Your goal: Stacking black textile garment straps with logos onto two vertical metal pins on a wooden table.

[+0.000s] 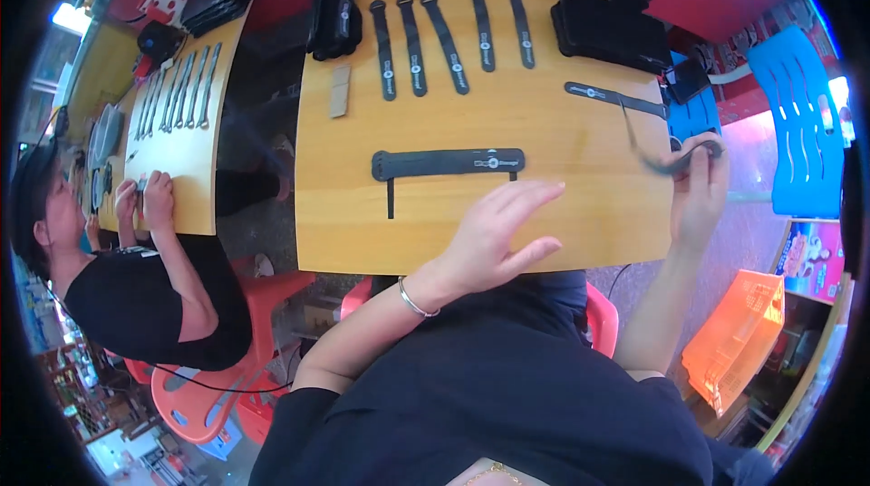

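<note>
My left hand (494,237) hovers over the near part of the table with thumb and fingers apart, holding nothing. Just beyond it lies a neat stack of black straps (426,164), set crosswise, with dark strips (391,199) showing below it. At the table's right edge my right hand (702,182) is closed around the end of a black strap (654,160), whose other part curves up and away to the left. Another single strap (603,94) lies beyond that hand. Several black straps with slotted ends (410,47) are spread in a row across the far side.
Black bundles stand at the far left (335,10) and far right (603,33) of the wooden table (344,241). A cardboard piece (340,92) lies at left. An orange crate (734,336) and blue plastic chair (797,124) are to the right. A co-worker (145,291) sits at another table.
</note>
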The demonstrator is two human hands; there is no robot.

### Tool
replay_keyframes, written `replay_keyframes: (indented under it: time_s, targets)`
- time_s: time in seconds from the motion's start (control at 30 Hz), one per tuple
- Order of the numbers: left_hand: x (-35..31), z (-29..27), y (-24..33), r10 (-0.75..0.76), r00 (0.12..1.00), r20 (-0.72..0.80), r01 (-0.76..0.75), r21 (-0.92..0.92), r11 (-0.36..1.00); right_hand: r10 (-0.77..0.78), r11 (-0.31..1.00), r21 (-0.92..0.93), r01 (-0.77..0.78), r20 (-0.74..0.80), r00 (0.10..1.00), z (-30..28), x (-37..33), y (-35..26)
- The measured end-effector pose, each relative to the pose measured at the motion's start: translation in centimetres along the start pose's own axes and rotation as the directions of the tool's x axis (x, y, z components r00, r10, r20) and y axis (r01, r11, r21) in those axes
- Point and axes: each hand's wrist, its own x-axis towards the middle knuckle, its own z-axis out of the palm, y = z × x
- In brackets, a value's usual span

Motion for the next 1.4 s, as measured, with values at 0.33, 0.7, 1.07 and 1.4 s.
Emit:
replay_keyframes:
  time_s: [0.33, 0.7, 1.07, 1.4]
  targets:
    - [-3.5, -4.0, 2.1, -0.260, 0.937, -0.232, 0.090, -0.559, 0.824, 0.354, 0.927, -0.367, -0.084, 0.777, 0.520, 12.1, -6.2, -3.9]
    - [-5.9, -4.1, -0.3, -0.613, 0.753, -0.241, 0.310, -0.692, 0.652, 0.479, 0.875, -0.383, -0.297, 0.780, 0.403, 13.0, -8.4, 1.3]
    - [-7.4, -6.6, -3.5, -0.668, 0.572, -0.476, 0.257, -0.669, 0.697, 0.631, 0.634, -0.326, -0.701, 0.742, 0.225, 11.1, -7.8, 2.4]
    - [-9.2, -8.4, -5.0, -0.681, 0.558, -0.474, 0.268, -0.674, 0.688, 0.664, 0.737, -0.401, -0.544, 0.583, 0.469, 8.9, -5.3, 3.2]
